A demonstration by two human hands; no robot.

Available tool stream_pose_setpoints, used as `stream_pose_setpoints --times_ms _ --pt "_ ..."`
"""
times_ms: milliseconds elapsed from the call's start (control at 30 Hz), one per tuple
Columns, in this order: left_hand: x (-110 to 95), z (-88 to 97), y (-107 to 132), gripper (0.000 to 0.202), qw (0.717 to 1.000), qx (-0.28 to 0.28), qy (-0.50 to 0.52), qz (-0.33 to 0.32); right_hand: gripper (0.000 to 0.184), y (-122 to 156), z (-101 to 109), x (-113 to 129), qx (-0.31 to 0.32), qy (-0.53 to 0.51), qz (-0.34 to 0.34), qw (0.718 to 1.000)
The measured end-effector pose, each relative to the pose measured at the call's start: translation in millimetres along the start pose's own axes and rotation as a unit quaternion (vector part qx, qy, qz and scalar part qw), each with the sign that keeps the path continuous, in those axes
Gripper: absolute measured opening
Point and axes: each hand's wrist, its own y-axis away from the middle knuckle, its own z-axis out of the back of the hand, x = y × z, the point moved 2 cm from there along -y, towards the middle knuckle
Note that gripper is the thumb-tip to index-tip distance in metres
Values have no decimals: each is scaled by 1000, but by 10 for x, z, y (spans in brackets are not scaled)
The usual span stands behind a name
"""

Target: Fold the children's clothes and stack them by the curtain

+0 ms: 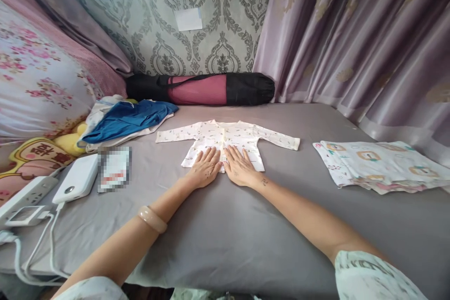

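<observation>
A small white patterned baby top (227, 138) lies spread flat on the grey bed sheet (225, 225), sleeves stretched out to both sides. My left hand (205, 168) rests palm down on the top's lower hem, fingers stretched out. My right hand (239, 167) lies flat beside it on the hem, fingers likewise extended. The two hands nearly touch at the middle of the garment. Neither hand holds anything. A pale bangle (152, 219) sits on my left wrist.
Folded patterned cloths (383, 166) are stacked at the right. A pile of blue and white clothes (124, 119) lies at the left. A white power bank (75, 178), power strip (26, 194) and cables sit at the left edge. A bagged pink mat (200, 89) lies along the wall.
</observation>
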Motion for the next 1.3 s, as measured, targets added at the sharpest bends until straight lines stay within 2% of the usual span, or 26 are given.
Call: stream_pose_setpoints --times_ms 67,133,233,400,500,600,700,767,833,933,1067,1200,1300 --pt "29 22 -5 61 1000 10 2 -5 65 -10 45 -24 21 -11 5 1000" --pt "98 71 3 62 1000 -7 -8 -2 64 -3 110 -99 29 -12 4 1000" --pt "242 129 48 64 998 -48 -35 28 64 53 185 -288 -7 17 -22 1000" --pt "381 67 101 70 998 -5 -20 52 67 140 129 -508 7 30 -66 997" --pt "409 50 94 70 999 -6 -15 51 67 135 117 -515 19 23 -66 997" --pt "411 120 59 63 999 -14 -19 43 69 122 175 -521 44 4 -69 997" --pt "333 242 -40 52 997 -42 -31 52 66 109 283 -556 62 -20 -45 997" --pt "210 299 -152 48 996 -74 -28 50 64 88 367 -605 34 -13 -34 999" --pt "41 302 -292 47 996 -87 -12 20 62 56 439 -685 -9 12 -50 999" --pt "-212 236 -514 52 997 -58 13 -44 60 13 516 -880 -43 36 -108 993" --pt "-387 185 -761 51 996 -31 39 -76 48 35 652 -1308 -103 72 -198 972" --pt "-413 196 -978 49 994 -36 52 -91 40 155 766 -1843 -86 97 -301 945" --pt "-418 180 -1185 46 992 -52 56 -103 37 223 813 -2175 -67 104 -342 931"
